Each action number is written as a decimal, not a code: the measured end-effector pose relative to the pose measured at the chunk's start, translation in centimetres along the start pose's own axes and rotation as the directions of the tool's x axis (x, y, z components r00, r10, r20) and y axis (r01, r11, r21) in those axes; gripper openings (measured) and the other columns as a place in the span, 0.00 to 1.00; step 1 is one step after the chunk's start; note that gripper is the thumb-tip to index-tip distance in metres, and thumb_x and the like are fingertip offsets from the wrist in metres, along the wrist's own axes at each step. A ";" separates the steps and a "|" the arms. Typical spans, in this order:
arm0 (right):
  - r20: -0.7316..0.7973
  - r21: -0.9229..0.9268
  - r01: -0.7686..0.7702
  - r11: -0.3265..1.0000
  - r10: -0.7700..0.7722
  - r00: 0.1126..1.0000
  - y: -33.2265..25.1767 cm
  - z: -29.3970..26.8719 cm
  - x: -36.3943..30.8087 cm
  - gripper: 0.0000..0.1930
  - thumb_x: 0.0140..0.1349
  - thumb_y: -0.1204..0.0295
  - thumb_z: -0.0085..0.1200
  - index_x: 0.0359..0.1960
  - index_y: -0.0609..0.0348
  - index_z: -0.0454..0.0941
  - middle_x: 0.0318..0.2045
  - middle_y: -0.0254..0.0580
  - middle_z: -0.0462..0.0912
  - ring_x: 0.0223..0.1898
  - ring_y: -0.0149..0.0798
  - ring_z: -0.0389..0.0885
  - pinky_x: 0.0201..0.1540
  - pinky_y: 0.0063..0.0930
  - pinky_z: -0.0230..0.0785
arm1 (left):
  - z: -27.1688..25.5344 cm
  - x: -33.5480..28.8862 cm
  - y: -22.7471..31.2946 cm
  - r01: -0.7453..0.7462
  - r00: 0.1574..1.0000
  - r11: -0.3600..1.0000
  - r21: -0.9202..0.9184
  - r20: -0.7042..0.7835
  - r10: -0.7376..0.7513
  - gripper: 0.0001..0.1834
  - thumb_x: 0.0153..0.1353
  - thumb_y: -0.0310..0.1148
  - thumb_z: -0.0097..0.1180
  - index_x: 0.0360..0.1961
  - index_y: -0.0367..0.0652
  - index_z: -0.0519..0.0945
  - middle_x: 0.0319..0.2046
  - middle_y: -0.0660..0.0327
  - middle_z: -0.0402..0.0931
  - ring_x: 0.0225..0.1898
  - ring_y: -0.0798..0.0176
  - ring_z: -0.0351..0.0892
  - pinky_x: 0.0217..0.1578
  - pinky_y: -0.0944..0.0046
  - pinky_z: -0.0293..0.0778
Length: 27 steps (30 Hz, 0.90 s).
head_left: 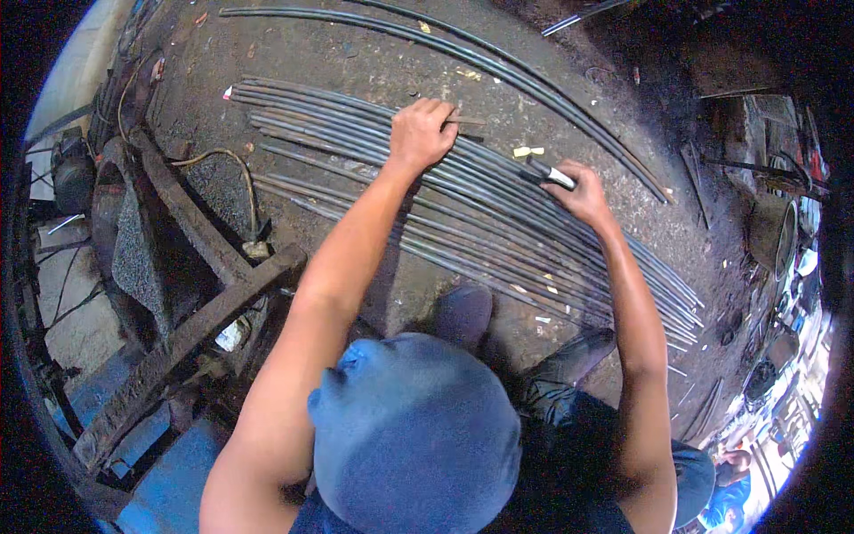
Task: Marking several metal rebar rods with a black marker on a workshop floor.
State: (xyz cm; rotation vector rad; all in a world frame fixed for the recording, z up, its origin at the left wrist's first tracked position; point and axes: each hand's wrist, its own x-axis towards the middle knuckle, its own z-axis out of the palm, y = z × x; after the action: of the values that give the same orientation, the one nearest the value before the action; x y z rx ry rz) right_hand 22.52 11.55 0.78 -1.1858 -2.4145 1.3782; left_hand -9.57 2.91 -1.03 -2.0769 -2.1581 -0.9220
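Note:
A row of long, thin metal rods [498, 200] lies side by side on the dirt floor, slanting from upper left to lower right. My left hand [422, 133] rests on the upper rods with its fingers curled down. A short, flat brownish strip [467, 120] sticks out to the right from under its fingers, so the hand appears closed on it. Further right, above the rods, my right hand [580, 191] is closed round a black-and-white stick-shaped tool [559, 178]. The tool's dark end points up and left over the rods; its exact kind is unclear.
Beyond the row lie more long, curved rods [498, 62]. On the left stands a heavy rusty metal frame [191, 347] with a hose [240, 169] beside it. A metal drum [774, 231] is at the right. Another person [729, 498] in blue is at lower right.

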 end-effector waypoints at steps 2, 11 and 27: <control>0.004 -0.051 0.013 0.999 -0.013 1.000 0.2 0.0 0.0 0.16 0.54 0.64 0.72 0.38 0.62 0.87 0.34 0.48 0.84 0.39 0.48 0.84 0.45 0.39 0.73 | 0.1 0.0 0.1 -0.004 1.000 1.000 -0.007 -0.023 0.004 0.08 0.60 0.37 0.61 0.34 0.46 0.84 0.32 0.57 0.82 0.36 0.49 0.82 0.36 0.49 0.79; 0.292 -0.602 0.287 0.745 -0.129 0.948 -2.3 -13.0 -2.5 0.18 0.53 0.65 0.67 0.46 0.55 0.85 0.40 0.52 0.85 0.46 0.55 0.81 0.51 0.48 0.75 | 0.0 0.0 0.5 0.012 0.997 1.000 -0.005 0.075 -0.011 0.11 0.58 0.38 0.61 0.38 0.45 0.84 0.36 0.55 0.83 0.41 0.48 0.83 0.41 0.49 0.79; -0.114 -0.436 0.101 0.894 -0.166 0.980 2.0 -1.1 -14.0 0.19 0.45 0.74 0.64 0.43 0.57 0.82 0.41 0.45 0.80 0.47 0.53 0.79 0.51 0.44 0.76 | -6.3 -6.1 3.9 -0.164 0.864 0.983 -0.083 0.469 0.184 0.19 0.52 0.39 0.71 0.43 0.44 0.83 0.44 0.56 0.81 0.46 0.49 0.82 0.43 0.53 0.81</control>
State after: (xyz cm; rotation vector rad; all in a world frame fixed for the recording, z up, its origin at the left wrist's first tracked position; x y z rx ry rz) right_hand 33.74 3.35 3.47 -1.1244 -2.7094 0.7054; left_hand -7.74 -5.43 3.34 -2.6977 -2.0920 -0.4718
